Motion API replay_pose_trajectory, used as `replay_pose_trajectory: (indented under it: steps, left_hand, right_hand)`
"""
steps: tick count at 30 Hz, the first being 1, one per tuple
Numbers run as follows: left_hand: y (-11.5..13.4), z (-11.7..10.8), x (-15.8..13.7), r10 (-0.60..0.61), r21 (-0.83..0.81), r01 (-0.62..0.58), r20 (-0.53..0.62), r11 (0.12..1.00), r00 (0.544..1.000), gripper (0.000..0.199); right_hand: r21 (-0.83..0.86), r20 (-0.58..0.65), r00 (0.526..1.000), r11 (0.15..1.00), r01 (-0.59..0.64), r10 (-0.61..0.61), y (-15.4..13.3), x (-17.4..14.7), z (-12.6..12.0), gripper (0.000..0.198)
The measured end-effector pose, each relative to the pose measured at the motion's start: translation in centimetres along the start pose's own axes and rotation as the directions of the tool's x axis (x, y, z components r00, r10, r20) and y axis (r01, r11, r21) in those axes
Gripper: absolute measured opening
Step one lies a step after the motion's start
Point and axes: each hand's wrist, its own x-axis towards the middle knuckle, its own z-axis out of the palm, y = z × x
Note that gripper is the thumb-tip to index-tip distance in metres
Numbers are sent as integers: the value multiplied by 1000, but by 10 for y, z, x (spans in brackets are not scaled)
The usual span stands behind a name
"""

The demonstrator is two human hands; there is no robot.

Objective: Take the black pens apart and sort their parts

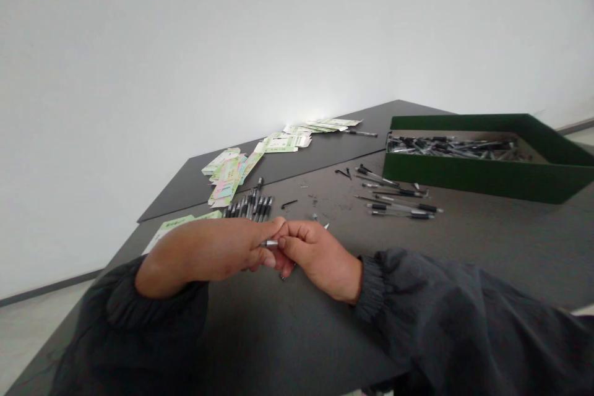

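Observation:
My left hand [232,247] and my right hand [320,253] meet over the near part of the dark table. Between their fingertips is a pen [269,243], of which only a short clear and silvery piece shows. Both hands are closed on it, and the fingers cover the rest. Just beyond my left hand lies a row of black-capped pens [253,203] side by side. A small black pen cap [288,203] rests behind the fingers. Some small pale pieces lie beside my right hand, partly hidden by it.
A green box [464,182] filled with pens [445,147] stands at the right. Before it are several loose pens and refills [399,204] and black caps [344,172]. Flattened green-and-white cartons [281,142] spread along the back left, near the white wall [232,43].

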Motion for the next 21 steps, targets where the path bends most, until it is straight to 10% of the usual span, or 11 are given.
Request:
replay_pose_trajectory:
  steps: [21]
  left_hand:
    - [1, 1, -3, 45, 7, -45, -27, 999, 999, 23]
  right_hand:
    - [34, -126, 985, 992, 124, -119, 11, -7, 13, 16]
